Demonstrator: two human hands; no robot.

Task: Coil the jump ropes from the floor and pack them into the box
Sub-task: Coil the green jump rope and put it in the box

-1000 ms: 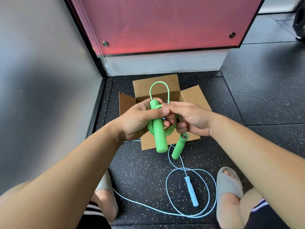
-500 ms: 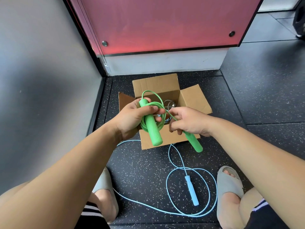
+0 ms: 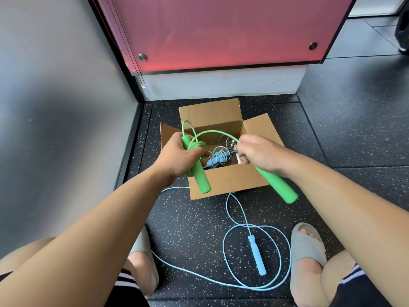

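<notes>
One green jump rope (image 3: 212, 132) is held above the open box (image 3: 223, 180): the left hand (image 3: 179, 156) grips one handle plus the coiled cord, and the right hand (image 3: 261, 154) grips the second handle. One blue rope (image 3: 256, 258) lies loose on the floor (image 3: 188, 229) (one handle showing). One blue coil (image 3: 219, 155) sits inside the box.

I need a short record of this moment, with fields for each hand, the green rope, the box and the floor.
left hand: grips the coiled part of the green rope and one of its handles, above the box's near left corner
right hand: holds the other green handle at its cord end
green rope: partly coiled, not yet in the box
box: open, with a coiled blue rope inside
floor: a loose blue rope lies uncoiled before the box
</notes>
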